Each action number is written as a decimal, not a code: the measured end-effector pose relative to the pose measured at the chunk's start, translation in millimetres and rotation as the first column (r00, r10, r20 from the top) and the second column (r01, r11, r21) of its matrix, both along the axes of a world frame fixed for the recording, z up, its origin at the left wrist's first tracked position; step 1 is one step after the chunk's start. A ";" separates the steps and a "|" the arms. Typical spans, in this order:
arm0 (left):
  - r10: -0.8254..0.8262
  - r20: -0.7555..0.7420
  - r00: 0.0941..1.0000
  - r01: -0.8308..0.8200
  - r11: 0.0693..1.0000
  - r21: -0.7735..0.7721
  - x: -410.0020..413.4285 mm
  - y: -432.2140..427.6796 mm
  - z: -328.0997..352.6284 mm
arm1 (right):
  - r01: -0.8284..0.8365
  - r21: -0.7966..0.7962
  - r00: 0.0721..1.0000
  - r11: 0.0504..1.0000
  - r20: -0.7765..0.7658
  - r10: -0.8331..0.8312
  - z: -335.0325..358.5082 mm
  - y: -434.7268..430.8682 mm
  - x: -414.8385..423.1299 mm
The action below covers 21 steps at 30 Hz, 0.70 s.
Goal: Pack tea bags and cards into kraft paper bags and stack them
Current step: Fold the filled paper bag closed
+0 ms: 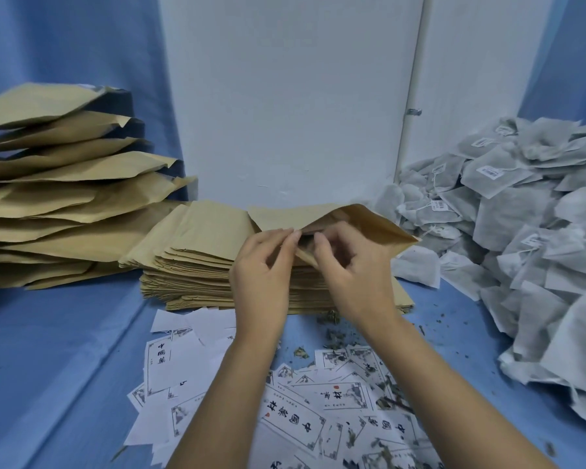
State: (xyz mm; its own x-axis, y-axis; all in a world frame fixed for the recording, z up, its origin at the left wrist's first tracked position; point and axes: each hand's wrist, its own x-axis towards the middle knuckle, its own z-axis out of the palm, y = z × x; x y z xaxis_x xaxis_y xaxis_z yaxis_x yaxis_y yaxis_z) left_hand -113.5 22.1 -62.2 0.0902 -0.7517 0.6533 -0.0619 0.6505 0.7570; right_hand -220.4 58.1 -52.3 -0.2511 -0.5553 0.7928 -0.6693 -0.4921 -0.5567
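Filled bags pile at the left of the frame, tea bags heap at the right, and cards lie along the bottom. The kraft paper bag sits at centre on the flat stack. It looks light, thin and easily creased, so take it by the mouth's lips. Your left hand pinches the near lip. Your right hand, fingers curled, seems to pinch the other.
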 end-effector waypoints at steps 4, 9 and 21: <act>-0.053 -0.308 0.950 0.172 0.912 0.373 -8.1 1.5 4.5 | -0.417 0.518 0.907 0.747 0.284 0.310 -9.7 0.7 19.9; -0.099 -0.257 0.961 0.251 0.702 0.667 -6.1 -3.3 2.1 | -0.440 0.506 0.792 0.742 0.609 0.054 -15.6 -5.9 22.3; -0.441 -0.257 0.860 0.469 0.485 0.738 -3.6 -3.9 4.5 | -0.521 0.208 0.377 0.827 0.926 0.004 -19.8 -7.0 27.1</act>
State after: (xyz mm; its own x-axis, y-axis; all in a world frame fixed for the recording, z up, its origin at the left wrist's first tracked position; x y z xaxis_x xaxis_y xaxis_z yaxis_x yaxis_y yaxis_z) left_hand -117.0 18.1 -57.7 -0.4060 -0.8979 -0.1700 0.1000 -0.2285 0.9684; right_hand -193.2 51.1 -72.1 -0.4121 -0.9057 -0.0997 0.4308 -0.0973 -0.8972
